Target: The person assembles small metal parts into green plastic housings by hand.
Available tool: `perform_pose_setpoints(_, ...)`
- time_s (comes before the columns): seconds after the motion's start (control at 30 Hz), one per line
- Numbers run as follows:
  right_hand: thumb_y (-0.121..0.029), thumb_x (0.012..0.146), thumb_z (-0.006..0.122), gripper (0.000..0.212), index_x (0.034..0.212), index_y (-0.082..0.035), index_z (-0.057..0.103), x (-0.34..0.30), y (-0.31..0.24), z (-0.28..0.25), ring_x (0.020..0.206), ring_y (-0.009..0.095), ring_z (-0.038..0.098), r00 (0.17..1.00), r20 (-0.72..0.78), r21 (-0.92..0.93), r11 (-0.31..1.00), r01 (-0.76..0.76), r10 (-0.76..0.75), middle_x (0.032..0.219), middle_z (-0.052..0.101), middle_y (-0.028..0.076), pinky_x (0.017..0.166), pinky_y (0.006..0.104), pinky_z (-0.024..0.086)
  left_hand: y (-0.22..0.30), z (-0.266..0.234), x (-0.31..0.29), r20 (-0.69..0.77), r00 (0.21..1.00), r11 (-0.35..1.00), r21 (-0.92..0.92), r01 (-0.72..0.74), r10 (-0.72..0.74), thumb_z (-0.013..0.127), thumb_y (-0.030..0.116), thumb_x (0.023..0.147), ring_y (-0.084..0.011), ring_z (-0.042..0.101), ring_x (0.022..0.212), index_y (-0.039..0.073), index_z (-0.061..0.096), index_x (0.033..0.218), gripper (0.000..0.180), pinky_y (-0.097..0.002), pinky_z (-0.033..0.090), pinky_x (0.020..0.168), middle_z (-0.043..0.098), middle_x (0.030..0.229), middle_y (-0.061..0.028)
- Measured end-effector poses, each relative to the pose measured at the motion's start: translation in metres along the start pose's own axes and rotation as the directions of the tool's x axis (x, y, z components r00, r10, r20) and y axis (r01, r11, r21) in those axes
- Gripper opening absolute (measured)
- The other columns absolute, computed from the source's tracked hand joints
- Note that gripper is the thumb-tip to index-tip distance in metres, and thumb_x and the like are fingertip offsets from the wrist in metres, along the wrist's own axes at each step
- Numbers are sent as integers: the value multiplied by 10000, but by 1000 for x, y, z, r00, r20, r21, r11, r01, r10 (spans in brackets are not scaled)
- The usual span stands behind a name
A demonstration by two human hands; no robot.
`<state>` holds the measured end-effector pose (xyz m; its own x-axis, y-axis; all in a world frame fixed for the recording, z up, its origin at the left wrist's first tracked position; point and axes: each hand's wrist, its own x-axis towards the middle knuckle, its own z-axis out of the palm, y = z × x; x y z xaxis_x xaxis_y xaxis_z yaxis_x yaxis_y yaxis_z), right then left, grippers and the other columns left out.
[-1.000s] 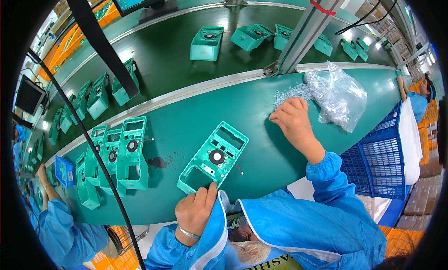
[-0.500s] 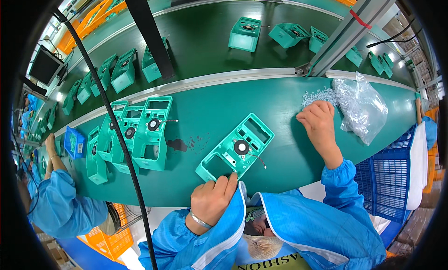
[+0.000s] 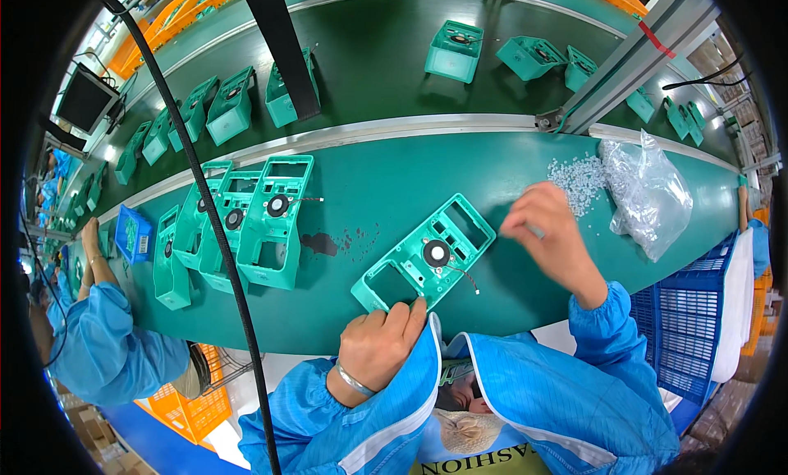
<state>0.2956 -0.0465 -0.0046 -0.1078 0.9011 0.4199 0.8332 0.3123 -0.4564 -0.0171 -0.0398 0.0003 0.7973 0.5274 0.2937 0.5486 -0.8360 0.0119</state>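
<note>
While left hand steadies green case, right hand hangs at its far end

Nearest: left hand (image 3: 382, 339), silver bracelet (image 3: 355, 380) at wrist, fingers bent, index fingertip on the case's near edge; can't tell if the thumb grips underneath. Green case (image 3: 417, 270) lies flat on the green bench (image 3: 460, 163), just ahead of the person. Long axis diagonal: near-left end by the left hand, far-right end pointing away toward the right hand. Big squarish opening at near-left end, narrower one at far-right end. Round fan (image 3: 436, 252) mid-case; its thin cable (image 3: 464, 275) runs off the right long side, plug toward near right.

Right hand (image 3: 548, 233) just beside the far-right end, fingers curled in, thumb close to them; can't tell if something small is pinched.

Out right, blue crate (image 3: 681, 327) below bench edge. Left, co-worker's blue sleeve (image 3: 115, 335), then four similar cases (image 3: 264, 278) bunched together, long axes mostly pointing away, small blue bin (image 3: 143, 245) beside them. Dark specks (image 3: 320, 243) between bunch and worked case.

Beyond right hand: small clear bits (image 3: 574, 179) spilled next to plastic bag (image 3: 644, 192).

Farthest: dark green belt (image 3: 369, 81) with more green cases (image 3: 450, 63), spaced out.
</note>
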Motion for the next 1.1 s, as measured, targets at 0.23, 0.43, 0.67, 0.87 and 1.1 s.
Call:
perform_pose_setpoints(0.23,-120,766,815,125,856,-142,730,28,-39,20,1031,228,584,924,286,394,910,126,-252,895,631,-27,986,420,409,-1,-1,3,12,1000,1000,-13,-2,3,679,178,817,-121,518,556,138,737,1132,323,-284,420,466,480,750,5)
perform_pose_setpoints(0.43,-129,755,826,126,831,-126,725,36,-39,25,1011,237,587,892,321,360,912,197,-319,890,640,-26,974,417,416,-1,-4,2,25,1000,1000,-22,4,-4,677,173,812,-116,517,558,130,737,1129,326,-280,417,463,490,757,9)
perform_pose_setpoints(0.67,-118,729,816,121,808,-119,725,44,-43,23,1006,241,590,868,339,363,901,236,-364,864,641,-21,988,430,415,-1,-2,1,25,1000,1000,-31,3,-2,678,159,791,-126,496,558,147,723,1213,425,-291,415,468,441,761,-9)
perform_pose_setpoints(0.87,-148,737,812,88,784,-136,738,54,-36,25,1031,231,578,822,452,344,918,197,-346,842,650,-53,1016,423,393,1,-1,1,44,999,999,-39,3,-1,670,163,778,-131,500,560,142,721,1218,444,-295,419,472,447,765,-10)
perform_pose_setpoints(1.1,-171,769,825,68,812,-154,776,56,-26,26,1028,205,570,803,520,404,912,70,-292,852,678,-67,994,387,365,-1,-2,2,36,999,999,-44,6,-5,668,173,761,-131,502,561,147,724,1226,468,-297,424,476,448,760,-7)
